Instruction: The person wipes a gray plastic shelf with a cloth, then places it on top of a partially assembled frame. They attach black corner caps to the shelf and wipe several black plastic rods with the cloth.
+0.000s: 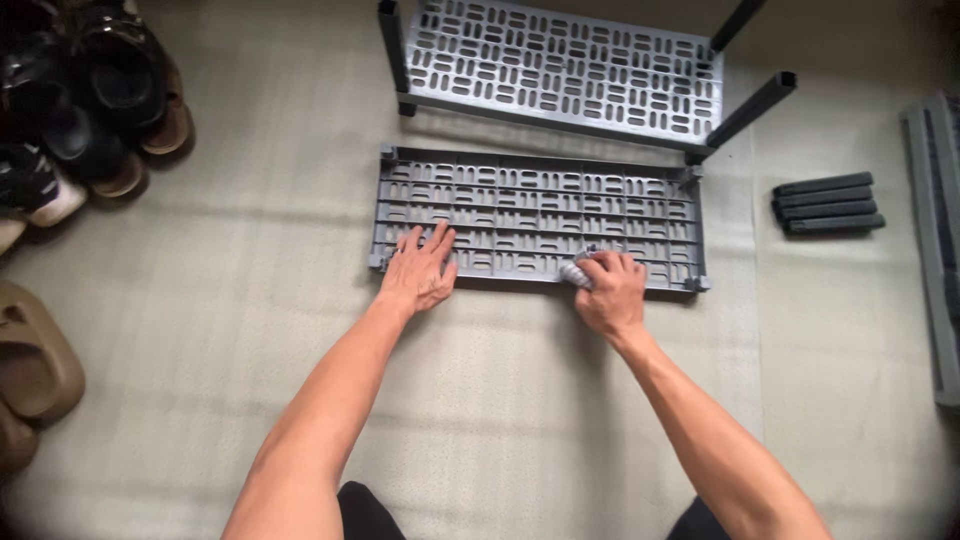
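Shelf panel (540, 218), grey slotted plastic, lay flat with its ribbed underside up on the pale floor mat (250, 330), just in front of a partly built rack (565, 65) standing toward the mat's far edge. My left hand (418, 272) rested open, palm down, fingers spread over the panel's near left corner, gripping nothing. My right hand (610, 292) was clenched around a small grey striped piece (574, 272) at the panel's near edge, right of centre; I could not tell what that piece was, since my fingers covered most of it.

Judged the panel light and stiff, a little flexible along its length, with ribs that give good purchase. Best held by the long edges or the corner sockets, not the thin slats.

Black leg tubes (828, 203) lay stacked toward the mat's right side. Another grey part (938, 240) was cut off at the right edge. Shoes (80, 100) crowded the far left corner, partly out of frame.
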